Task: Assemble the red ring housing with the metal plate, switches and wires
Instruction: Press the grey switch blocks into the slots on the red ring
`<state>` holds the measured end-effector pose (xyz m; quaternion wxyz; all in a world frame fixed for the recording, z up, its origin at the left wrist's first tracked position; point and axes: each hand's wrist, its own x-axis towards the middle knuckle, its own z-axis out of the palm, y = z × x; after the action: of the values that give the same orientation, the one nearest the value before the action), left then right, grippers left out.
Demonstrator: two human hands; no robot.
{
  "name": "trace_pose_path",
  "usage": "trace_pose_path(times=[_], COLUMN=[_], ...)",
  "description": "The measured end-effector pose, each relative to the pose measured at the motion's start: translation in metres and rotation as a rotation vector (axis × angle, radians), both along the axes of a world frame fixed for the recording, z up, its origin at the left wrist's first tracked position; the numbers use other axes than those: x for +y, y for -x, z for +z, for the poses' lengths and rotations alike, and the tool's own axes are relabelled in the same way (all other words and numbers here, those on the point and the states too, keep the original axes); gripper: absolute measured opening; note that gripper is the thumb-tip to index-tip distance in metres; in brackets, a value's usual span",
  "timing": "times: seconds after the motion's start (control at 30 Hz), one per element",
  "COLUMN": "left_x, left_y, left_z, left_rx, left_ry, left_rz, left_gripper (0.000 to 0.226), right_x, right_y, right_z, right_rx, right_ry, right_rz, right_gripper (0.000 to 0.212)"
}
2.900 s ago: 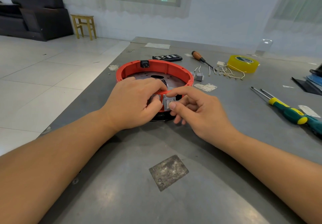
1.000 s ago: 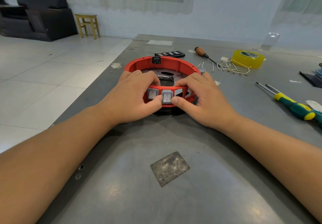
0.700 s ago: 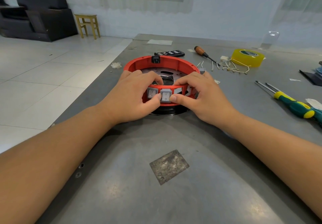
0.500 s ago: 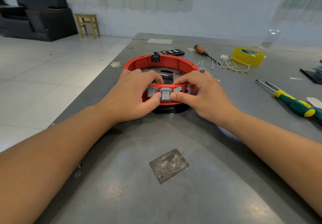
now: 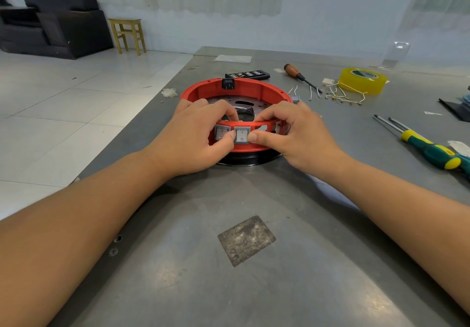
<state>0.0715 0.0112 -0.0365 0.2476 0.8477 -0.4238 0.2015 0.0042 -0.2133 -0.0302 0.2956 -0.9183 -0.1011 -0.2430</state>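
The ring [image 5: 244, 91] is lying flat on the table [image 5: 254, 288], with the plate [image 5: 229, 100] inside it. A switch [image 5: 241, 135] is being pressed into the near wall, just right of a seated switch [image 5: 220, 132]. If it is being pushed unevenly, it could be jammed crooked in its slot. The near wall is being gripped by the left hand [image 5: 195, 133] and right hand [image 5: 295, 133], thumbs against the switch. Wires [image 5: 338, 95] and tape [image 5: 363, 80] are lying far right, a screwdriver [image 5: 429, 148] nearer right.
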Motion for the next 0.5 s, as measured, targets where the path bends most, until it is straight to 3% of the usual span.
trace_pose_path(times=[0.2, 0.4, 0.5], left_x=[0.000, 0.002, 0.003], left_y=[-0.002, -0.003, -0.001], left_z=[-0.001, 0.000, 0.001], left_rx=[-0.023, -0.011, -0.023], left_ry=[-0.008, 0.000, -0.006], left_rz=[0.000, -0.010, -0.014], left_gripper=[0.045, 0.047, 0.049], right_x=[-0.001, -0.018, -0.023], right_y=[0.005, 0.008, 0.004], right_z=[-0.008, -0.014, -0.015], right_rx=[-0.068, -0.074, -0.015], right_ry=[0.081, 0.106, 0.105], right_rz=[-0.013, -0.019, -0.106], right_gripper=[0.029, 0.073, 0.080])
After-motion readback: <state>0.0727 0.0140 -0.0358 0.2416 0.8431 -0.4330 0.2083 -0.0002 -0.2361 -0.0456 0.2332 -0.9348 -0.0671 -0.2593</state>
